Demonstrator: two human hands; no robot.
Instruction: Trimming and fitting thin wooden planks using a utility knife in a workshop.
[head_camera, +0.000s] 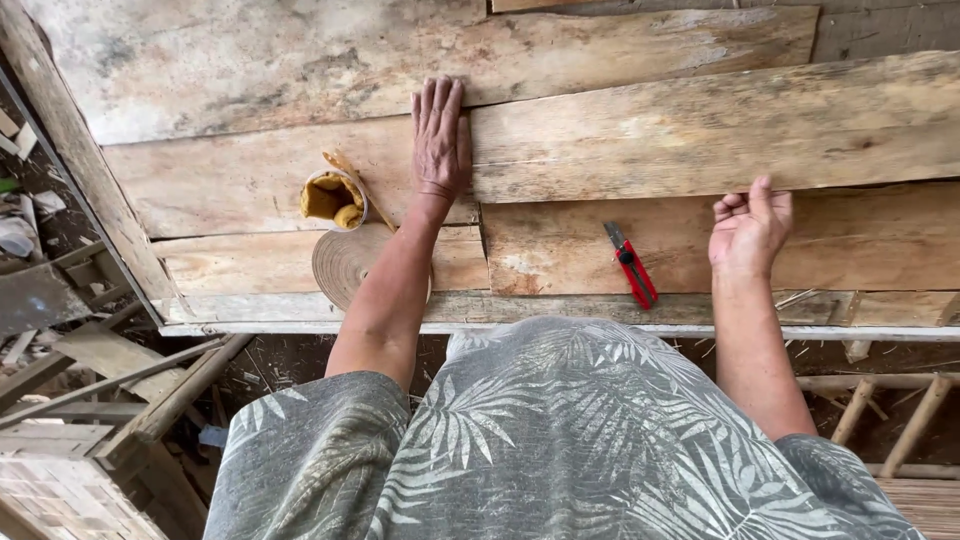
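Rough woodworking workshop; plank bench (700, 130); scrap timber (110, 370).

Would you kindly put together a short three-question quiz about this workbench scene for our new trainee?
1. True or false: the left hand lies flat on a wooden plank.
2. Which tool lies between the two hands? A) hammer B) red utility knife C) saw
3. Fill in: the fingers of the right hand curl at the plank's ____ edge.

Key:
1. True.
2. B; it lies on the bench, untouched.
3. Lower, the edge nearest the person. A small pot of yellow paste and a flat round disc sit beside the left forearm.
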